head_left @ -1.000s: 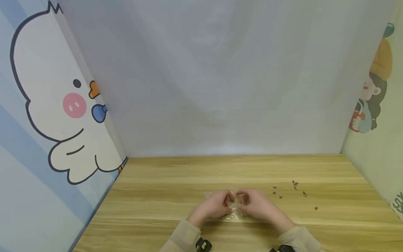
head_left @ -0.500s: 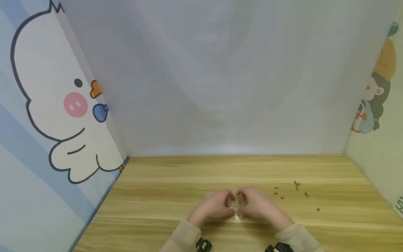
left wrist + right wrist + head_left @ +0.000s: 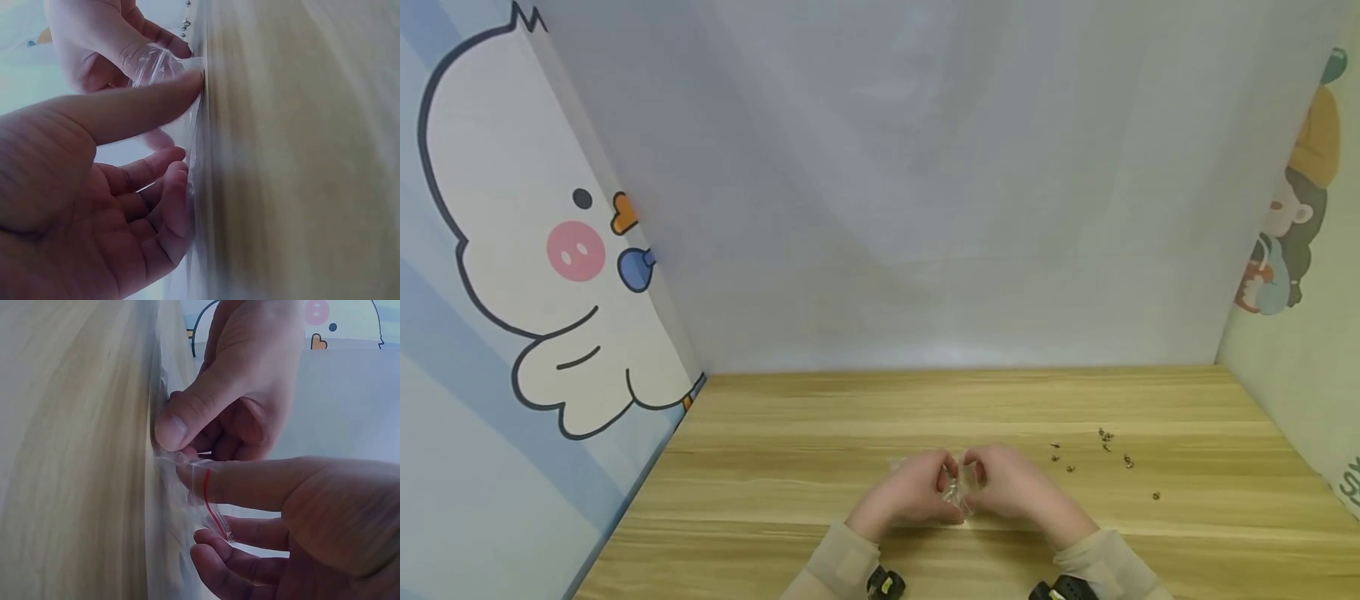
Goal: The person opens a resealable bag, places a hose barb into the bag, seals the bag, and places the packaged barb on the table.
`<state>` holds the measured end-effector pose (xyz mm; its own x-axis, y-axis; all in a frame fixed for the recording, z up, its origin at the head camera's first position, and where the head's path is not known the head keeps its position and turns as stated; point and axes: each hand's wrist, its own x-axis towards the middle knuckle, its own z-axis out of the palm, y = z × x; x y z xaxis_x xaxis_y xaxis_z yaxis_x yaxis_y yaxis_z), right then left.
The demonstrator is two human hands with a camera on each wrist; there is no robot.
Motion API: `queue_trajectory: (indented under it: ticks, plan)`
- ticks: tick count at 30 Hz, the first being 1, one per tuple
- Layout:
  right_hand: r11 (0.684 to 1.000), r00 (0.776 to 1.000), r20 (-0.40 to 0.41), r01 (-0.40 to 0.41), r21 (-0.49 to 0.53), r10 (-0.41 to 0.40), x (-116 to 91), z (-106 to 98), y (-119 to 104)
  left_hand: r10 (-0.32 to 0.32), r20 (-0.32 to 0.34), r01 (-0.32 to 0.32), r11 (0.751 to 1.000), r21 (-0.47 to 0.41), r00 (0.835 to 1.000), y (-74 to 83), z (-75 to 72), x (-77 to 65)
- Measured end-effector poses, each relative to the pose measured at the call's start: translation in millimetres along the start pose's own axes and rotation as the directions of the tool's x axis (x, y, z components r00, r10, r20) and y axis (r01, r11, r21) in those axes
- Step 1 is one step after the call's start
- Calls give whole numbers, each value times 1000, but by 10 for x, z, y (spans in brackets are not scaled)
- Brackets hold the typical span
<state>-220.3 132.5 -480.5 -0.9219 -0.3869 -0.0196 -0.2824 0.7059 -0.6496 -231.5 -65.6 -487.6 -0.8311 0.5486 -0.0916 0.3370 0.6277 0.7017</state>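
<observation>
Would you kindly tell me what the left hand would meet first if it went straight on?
The left hand would likely meet the clear, red-striped plastic bag first, then perhaps the right hand; depth is unclear.

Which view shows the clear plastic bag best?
The right wrist view: the clear plastic bag is close, its red line visible. The left wrist view shows it crinkled, without the red line; the head view shows it small, partly behind the left hand and right hand.

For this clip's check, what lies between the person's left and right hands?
A crumpled clear plastic bag lies between the left hand and right hand, as the head view shows.
</observation>
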Motion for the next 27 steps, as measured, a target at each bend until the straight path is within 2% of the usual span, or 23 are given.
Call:
queue_trajectory:
  ticks: [7, 14, 20, 27]
  plan:
    - [1000, 1000, 4, 2, -1, -2, 4, -6, -20, -24, -9, 24, 1000, -15, 1000, 58, -37, 5]
    - [1000, 1000, 7, 4, -23, -4, 7, 10, -29, 34, -19, -32, 994, 106, 999, 32, 8, 41]
    - [1000, 1000, 4, 19, -17, -19, 9, 16, -22, 22, -18, -20, 997, 77, 1000, -8, 29, 62]
    - [999, 999, 32, -10, 45, 9, -12, -25, -16, 8, -16, -8, 999, 45, 1000, -41, 28, 82]
